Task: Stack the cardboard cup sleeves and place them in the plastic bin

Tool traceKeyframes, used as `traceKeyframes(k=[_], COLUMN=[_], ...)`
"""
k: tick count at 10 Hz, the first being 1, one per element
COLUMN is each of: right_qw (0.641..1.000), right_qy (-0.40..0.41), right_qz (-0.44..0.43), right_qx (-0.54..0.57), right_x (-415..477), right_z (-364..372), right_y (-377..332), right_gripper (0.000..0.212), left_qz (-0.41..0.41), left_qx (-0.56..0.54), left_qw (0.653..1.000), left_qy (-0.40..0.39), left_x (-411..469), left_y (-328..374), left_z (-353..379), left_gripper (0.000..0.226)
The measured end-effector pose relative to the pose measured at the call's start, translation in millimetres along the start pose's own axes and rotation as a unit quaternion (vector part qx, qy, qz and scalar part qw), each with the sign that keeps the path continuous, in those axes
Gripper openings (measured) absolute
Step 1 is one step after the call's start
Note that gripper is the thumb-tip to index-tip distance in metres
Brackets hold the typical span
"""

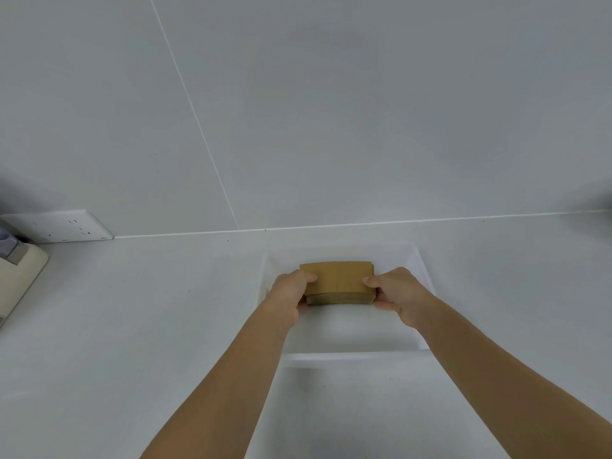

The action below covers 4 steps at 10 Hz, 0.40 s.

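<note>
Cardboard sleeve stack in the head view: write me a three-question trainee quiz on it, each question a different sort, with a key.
1. True or false: both the left hand and the right hand grip the stack of cardboard sleeves.
2. Multiple choice: where is the stack held? A) beside the wall socket; B) over the inside of the plastic bin; C) on the beige appliance at the far left.
3. Fill in: each hand holds one ______ of the stack, with the thumb on top.

Key
1. True.
2. B.
3. End (the left hand at the left end, the right hand at the right end).
</note>
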State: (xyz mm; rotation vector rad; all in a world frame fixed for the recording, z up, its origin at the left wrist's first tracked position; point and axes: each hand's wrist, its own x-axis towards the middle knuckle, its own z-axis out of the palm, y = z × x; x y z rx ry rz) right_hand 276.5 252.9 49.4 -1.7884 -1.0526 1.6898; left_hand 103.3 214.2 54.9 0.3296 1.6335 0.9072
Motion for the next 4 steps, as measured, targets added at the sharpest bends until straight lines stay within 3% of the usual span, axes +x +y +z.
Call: traceKeyframes(k=[1, 2, 3, 4], right_qw=[0.999, 0.997, 0.992, 0.975], right_qy=[0.009, 0.013, -0.010, 0.018], right_qz=[-0.006, -0.042, -0.096, -0.182], right_qx=[-0.030, -0.056, -0.081, -0.126], right_x=[-9.1, -26.2, -51.6, -83.3], right_z=[-2.4, -10.5, -21.4, -34.8], right_y=[-7.0, -24.4, -48.2, -70.2], right_gripper=[0.039, 0.026, 0.019, 0.022], left_qz=[0.009, 0.043, 0.107, 0.214], left_qx=[0.020, 0.063, 0.116, 0.153], left_qw=[1.000, 0.997, 0.987, 0.964], left_qy=[-0.004, -0.009, -0.009, 0.032], left_x=[-9.3, -22.2, -45.3, -74.5], left_y=[5.5, 18.5, 39.2, 56.7], left_z=[-2.3, -5.8, -12.6, -22.6], left_gripper=[0.036, 0.041, 0.040, 0.038])
